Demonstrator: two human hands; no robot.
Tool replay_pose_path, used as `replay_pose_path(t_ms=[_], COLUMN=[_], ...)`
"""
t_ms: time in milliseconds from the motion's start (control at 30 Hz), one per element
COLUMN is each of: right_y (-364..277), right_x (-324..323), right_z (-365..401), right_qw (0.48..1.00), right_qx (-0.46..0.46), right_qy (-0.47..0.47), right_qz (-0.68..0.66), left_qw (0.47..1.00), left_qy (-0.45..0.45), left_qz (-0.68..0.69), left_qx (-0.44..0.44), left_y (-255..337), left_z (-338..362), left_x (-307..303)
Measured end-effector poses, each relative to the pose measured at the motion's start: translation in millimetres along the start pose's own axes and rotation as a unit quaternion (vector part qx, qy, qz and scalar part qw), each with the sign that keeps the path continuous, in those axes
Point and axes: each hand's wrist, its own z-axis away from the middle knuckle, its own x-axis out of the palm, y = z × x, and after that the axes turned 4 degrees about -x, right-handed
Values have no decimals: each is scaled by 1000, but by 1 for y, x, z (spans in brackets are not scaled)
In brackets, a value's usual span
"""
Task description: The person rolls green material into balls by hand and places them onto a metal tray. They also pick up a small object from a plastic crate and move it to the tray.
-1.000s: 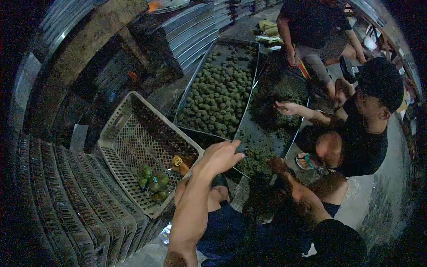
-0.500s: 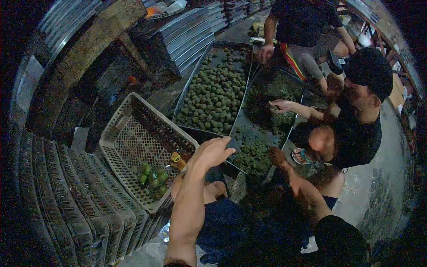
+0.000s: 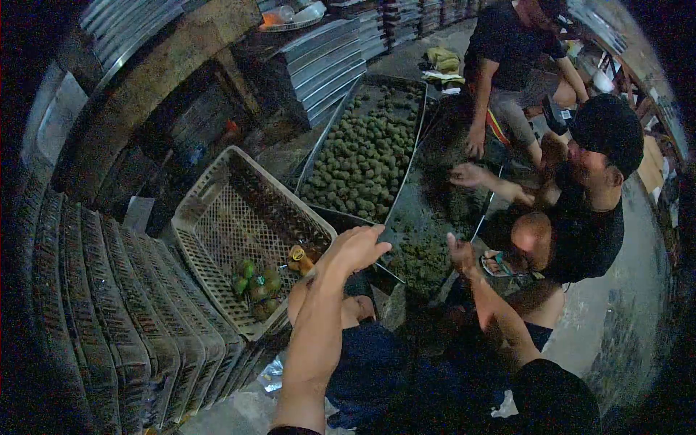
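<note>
My left hand point(image 3: 358, 250) reaches over the near corner of the trays, palm down, thumb apart from the fingers; nothing shows in it. My right hand point(image 3: 462, 257) is raised at the right edge of the tray of dark green, crumbly mixture point(image 3: 420, 264), fingers apart and no object visible in it. Left of that tray, a metal tray point(image 3: 310, 168) carries many rough, dark green balls point(image 3: 362, 156). Two other people's hands are over the mixture tray's far part: one hand point(image 3: 475, 142) and another hand point(image 3: 471, 175).
A plastic crate point(image 3: 190, 235) to my left holds several green fruits point(image 3: 262, 285) and a small yellow-orange object point(image 3: 299, 259). Nested crates point(image 3: 138, 312) line the left side. Stacked metal trays point(image 3: 322, 69) stand behind. Two people in dark shirts sit at the right.
My right hand has lifted off the mixture and its fingers have spread. The far person's hand has moved over the mixture tray. The view has shifted slightly.
</note>
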Motion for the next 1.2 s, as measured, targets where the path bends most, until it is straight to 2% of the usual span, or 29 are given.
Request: replay_pose_path(t_ms=[33, 100, 167, 200, 233, 267, 333, 367, 400, 433, 533, 600, 633, 667, 733, 767, 800, 867, 900, 933, 967, 1033, 1100, 1133, 1200], right_y=[-1, -1, 6, 13, 20, 18, 4, 8, 6, 4, 18, -36, -42, -49, -63, -65, -60, -44, -33, -21, -7, 34, 45, 46, 33], right_x=[-2, -7, -16, -11, 3, -2, -19, -8, -2, 5, 46, 1, -2, -8, -26, -34, -33, -21, -8, 13, 38, 94, 107, 107, 95], right_z=[0, 6, 19, 21, 13, 19, 37, 28, 19, 11, -2, 27, 33, 44, 64, 66, 64, 59, 55, 49, 42, 49, 48, 31, -11], right_qw=[1000, 980, 886, 841, 787, 788, 678, 739, 738, 864, 935, 973, 959, 959, 901, 875, 875, 795, 801, 801, 883, 924, 902, 930, 927], right_qx=[-9, -110, -203, -186, -101, -99, 72, 44, 46, 71, -78, -62, -66, -62, -158, -82, -81, 5, 52, 53, 18, -39, -60, -15, 31], right_qy=[-8, -49, -122, -135, -98, -98, -131, -120, -119, -111, 20, -75, -130, -132, -133, -173, -173, -226, -245, -245, -241, -198, -165, -265, -360], right_qz=[-27, -159, -398, -489, -601, -600, -719, -662, -663, -486, -346, -211, -243, -241, -382, -445, -445, -563, -543, -544, -403, -324, -395, -252, -101], left_qw=[1000, 1000, 1000, 1000, 1000, 1000, 1000, 1000, 1000, 1000, 999, 999, 999, 999, 999, 999, 1000, 999, 999, 999, 999, 999, 999, 1000, 999], left_qy=[20, 13, -3, -3, 4, 10, 11, 15, 13, 15, 22, 25, 25, 24, 30, 27, 23, 26, 30, 29, 30, 34, 18, 3, 30], left_qz=[-2, -1, 1, 3, 1, -1, -1, -2, -2, -6, -1, 11, 3, -5, 4, -6, -17, -18, -19, -19, -12, -10, 0, 12, -19], left_qx=[14, 9, -1, -1, 5, 11, 18, 23, 23, 26, 24, 16, 22, 28, 35, 22, 8, 8, 10, 10, 15, 34, 26, 18, 39], left_y=[-3, -2, -3, -3, -4, -4, 0, 3, 4, 5, 6, 5, 6, 5, 2, 7, 11, 19, 21, 21, 20, 18, 21, 20, 15], left_z=[-2, -1, -6, -7, -9, -9, -9, -8, -8, -7, -4, -1, 1, 3, 6, 12, 17, 26, 29, 31, 32, 33, 35, 36, 38], left_x=[1, -1, -3, -2, -1, 0, -1, -2, -3, -3, 0, 1, -3, -3, -2, -7, -12, -18, -20, -20, -20, -20, -25, -25, -19])
